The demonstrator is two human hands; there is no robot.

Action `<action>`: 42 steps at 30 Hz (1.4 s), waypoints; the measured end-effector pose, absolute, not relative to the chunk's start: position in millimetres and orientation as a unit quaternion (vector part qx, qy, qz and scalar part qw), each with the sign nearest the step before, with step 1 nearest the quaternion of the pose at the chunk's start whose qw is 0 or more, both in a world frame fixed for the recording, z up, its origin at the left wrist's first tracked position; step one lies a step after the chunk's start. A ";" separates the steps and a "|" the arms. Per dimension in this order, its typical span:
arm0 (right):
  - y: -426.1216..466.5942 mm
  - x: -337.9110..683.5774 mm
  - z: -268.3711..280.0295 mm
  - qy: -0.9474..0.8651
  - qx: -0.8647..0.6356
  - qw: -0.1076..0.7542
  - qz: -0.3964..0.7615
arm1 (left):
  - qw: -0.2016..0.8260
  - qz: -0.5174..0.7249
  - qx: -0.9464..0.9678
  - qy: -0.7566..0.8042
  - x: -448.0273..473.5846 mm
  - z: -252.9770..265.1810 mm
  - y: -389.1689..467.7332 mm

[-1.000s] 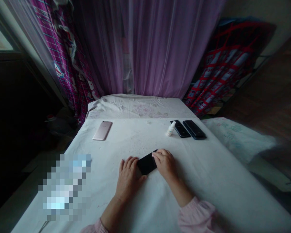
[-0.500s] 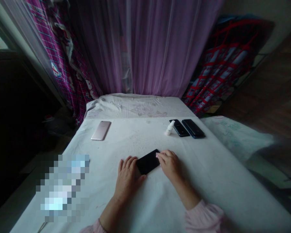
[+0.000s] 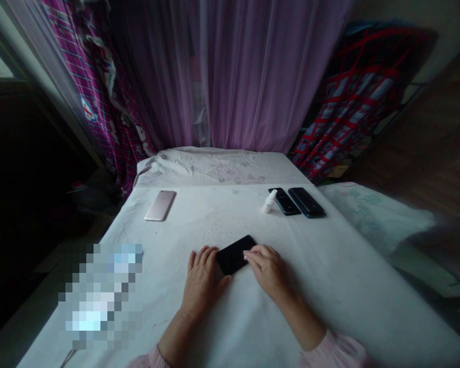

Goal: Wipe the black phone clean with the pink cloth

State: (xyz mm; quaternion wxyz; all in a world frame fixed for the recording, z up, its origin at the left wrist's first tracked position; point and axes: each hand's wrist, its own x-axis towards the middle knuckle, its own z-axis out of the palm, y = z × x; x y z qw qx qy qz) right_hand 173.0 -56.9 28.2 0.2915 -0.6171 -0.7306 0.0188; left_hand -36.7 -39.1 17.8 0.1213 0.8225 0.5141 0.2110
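Note:
A smartphone (image 3: 233, 256) with a dark screen lies face up and slanted on the white cloth. My left hand (image 3: 202, 273) steadies its left end, thumb along the near edge and fingers at the far side. Over the right part of the screen is my right hand (image 3: 268, 268), its fingertips pinched together. A small pale pink spot shows at those fingertips; whether it is a nail or a tiny held thing I cannot tell.
A small white spray bottle (image 3: 269, 201) stands beside a black phone (image 3: 287, 202) and another dark phone (image 3: 306, 202) at the back right. At the back left lies a rose-gold phone (image 3: 160, 206). A pixelated, blurred-out object (image 3: 99, 296) occupies the table's left side.
My right hand has slid a little down and towards the left over the phone's screen, uncovering its far right corner. My left hand and the phone stay almost in place.

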 end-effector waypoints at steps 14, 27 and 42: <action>-62.2 134.3 37.6 -0.767 -0.574 0.282 0.049 | 0.115 0.214 0.823 0.513 -36.0 17.0 -39.7; -50.6 202.7 25.1 -0.655 -0.670 0.348 -0.009 | 0.124 0.162 0.855 0.477 -46.8 11.9 -14.0; -16.1 120.2 54.6 -0.749 -0.641 0.158 0.059 | 0.114 0.157 0.848 0.493 -41.7 14.9 -14.5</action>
